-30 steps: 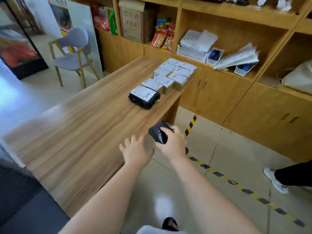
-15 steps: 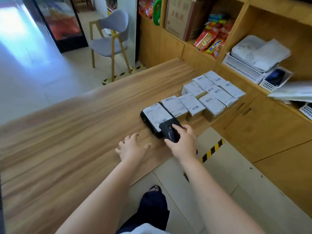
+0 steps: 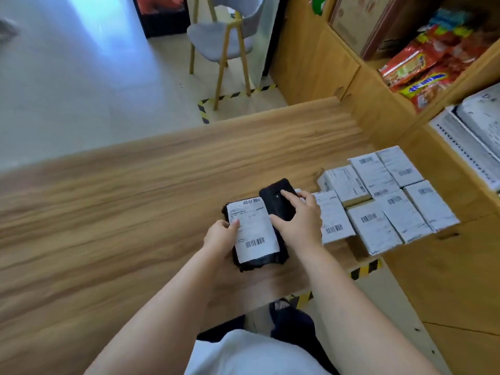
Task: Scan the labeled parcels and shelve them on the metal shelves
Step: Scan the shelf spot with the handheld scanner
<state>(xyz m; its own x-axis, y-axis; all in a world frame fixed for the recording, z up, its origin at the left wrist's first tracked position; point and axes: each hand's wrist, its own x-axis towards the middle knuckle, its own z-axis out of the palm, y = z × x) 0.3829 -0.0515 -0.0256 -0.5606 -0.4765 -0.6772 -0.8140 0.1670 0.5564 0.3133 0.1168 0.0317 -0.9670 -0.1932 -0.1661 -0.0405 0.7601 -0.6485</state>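
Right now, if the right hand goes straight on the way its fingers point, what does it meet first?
The right hand already grips the black scanner; beyond it the line looks free over bare table, though depth is unclear.

No lettering can be read anywhere. The white shipping label (image 3: 251, 230) on the black parcel (image 3: 258, 259) carries barcodes and blurred print lines; the labels on the boxed parcels (image 3: 378, 204) show barcodes only, and the snack packets' (image 3: 424, 66) printing is smeared.
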